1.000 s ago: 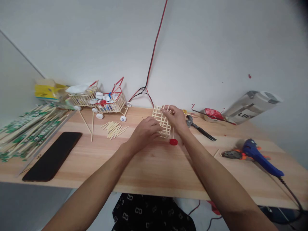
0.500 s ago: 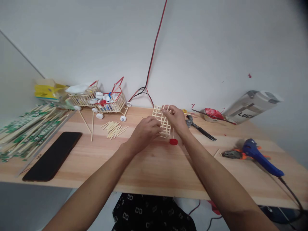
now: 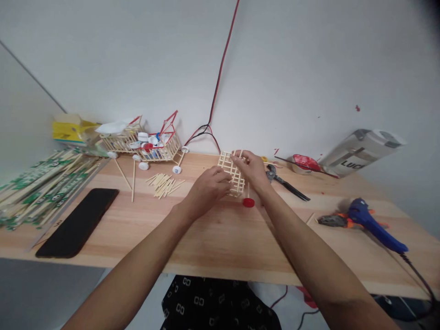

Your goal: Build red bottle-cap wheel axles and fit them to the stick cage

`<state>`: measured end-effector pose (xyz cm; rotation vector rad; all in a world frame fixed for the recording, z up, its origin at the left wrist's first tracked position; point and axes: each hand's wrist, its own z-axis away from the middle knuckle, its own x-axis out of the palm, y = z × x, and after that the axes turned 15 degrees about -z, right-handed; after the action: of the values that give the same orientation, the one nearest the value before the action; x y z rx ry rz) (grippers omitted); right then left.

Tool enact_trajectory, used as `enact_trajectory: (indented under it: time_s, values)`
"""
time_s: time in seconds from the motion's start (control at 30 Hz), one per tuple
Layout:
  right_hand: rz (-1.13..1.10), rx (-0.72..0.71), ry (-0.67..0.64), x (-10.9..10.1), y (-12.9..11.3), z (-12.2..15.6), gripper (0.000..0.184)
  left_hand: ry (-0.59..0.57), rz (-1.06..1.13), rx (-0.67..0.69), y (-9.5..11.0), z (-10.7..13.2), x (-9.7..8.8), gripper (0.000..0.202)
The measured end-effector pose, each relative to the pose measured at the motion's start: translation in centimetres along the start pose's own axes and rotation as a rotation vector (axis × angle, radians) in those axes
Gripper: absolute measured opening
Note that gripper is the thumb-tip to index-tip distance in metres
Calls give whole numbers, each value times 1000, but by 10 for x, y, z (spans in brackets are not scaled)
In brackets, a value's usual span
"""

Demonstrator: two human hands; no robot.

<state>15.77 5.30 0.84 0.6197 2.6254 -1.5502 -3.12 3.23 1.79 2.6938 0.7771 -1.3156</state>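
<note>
A small lattice frame of pale wooden sticks is held between both hands near the middle of the table. My left hand grips its left side with the fingers closed; the fingertips are partly hidden. At the upper right of the lattice, my right hand pinches the sticks between thumb and fingers. Just below, a red bottle cap sits at the end of a thin stick by my right wrist; its link to the lattice is hidden.
Two stick carts with cap wheels, cut sticks, a phone and wrapped chopsticks are on the left. Rightward lie pincers, pliers, a blue glue gun with its cord, and a red paint cup.
The camera view has shifted very slightly. Both hands keep the same hold on the stick lattice.
</note>
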Motion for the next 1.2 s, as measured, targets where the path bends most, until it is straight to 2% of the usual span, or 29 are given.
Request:
enact_trajectory:
  time_s: [0.2,0.37,0.6,0.67,0.77,0.87,1.0,1.07,1.2]
  values:
    - [-23,34,-41,-7,-5,-6,28,2,48,-18,0,2,0,17]
    - [68,31,-33,-28,-21,-4,33,14,82,-20,0,2,-1,16]
    - [221,-195,-95,-52,-32,42,24,15,92,-48,0,2,-1,13]
    - [266,-212,-119,-56,-32,58,22,18,91,-53,0,3,0,13]
    - [311,-163,-145,-61,-31,74,19,5,76,-58,0,5,2,13]
    - [336,-94,-145,-63,-29,82,20,-7,59,-64,-1,6,4,13]
    - [315,-20,-146,-58,-33,79,20,-5,51,-68,-2,7,6,12]
    - [293,-35,-153,-54,-39,72,19,-4,52,-71,-2,6,6,12]
    - [293,-167,-173,-44,-52,57,18,-4,54,-73,-1,6,5,12]
